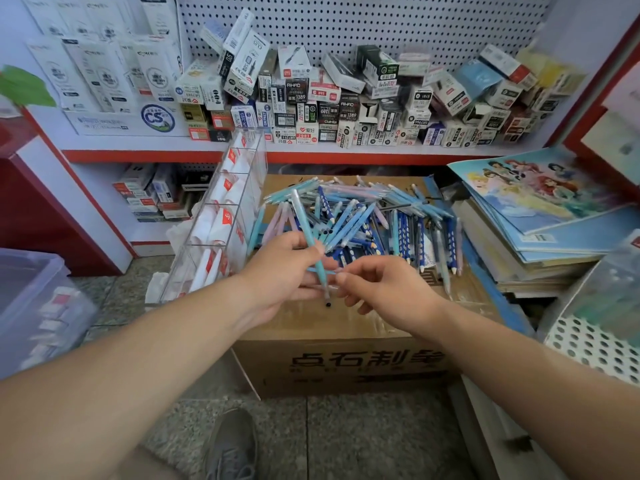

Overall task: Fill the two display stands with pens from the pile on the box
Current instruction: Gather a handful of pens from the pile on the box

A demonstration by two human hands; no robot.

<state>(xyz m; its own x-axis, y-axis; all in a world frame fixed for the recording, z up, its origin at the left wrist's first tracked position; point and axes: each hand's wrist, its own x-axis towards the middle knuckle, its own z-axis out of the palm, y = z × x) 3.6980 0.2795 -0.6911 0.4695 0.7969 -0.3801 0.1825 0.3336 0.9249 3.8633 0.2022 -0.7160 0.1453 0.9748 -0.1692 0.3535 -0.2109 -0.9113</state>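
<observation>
Left hand (280, 271): fingers (289, 239) and thumb curled round a teal pen (311, 237), held near-upright at frame centre, dark tip down. Right hand (377, 289): forefinger and thumb drawn close together at the end of a paler pen (320, 270) lying crosswise behind the teal one. Pinching or only touching it, cannot tell (blur).

Both hands hover above the bare near part of the box (346, 358). The pile (363, 216) lies beyond them, towards upper centre. One clear display stand (221, 216) leans just left of the box, with white-and-red packets in its compartments. A second stand is not identified.

Risks, as judged:
- The two crossed pens could lever apart during a handover, and one would drop to the floor (346, 438).
- The stand looks light and tilted, so a knock from the left forearm might tip it.
- The packets may block pens from seating.
- Raking the pile could roll pens off the box's right edge, towards the books (540, 216).
</observation>
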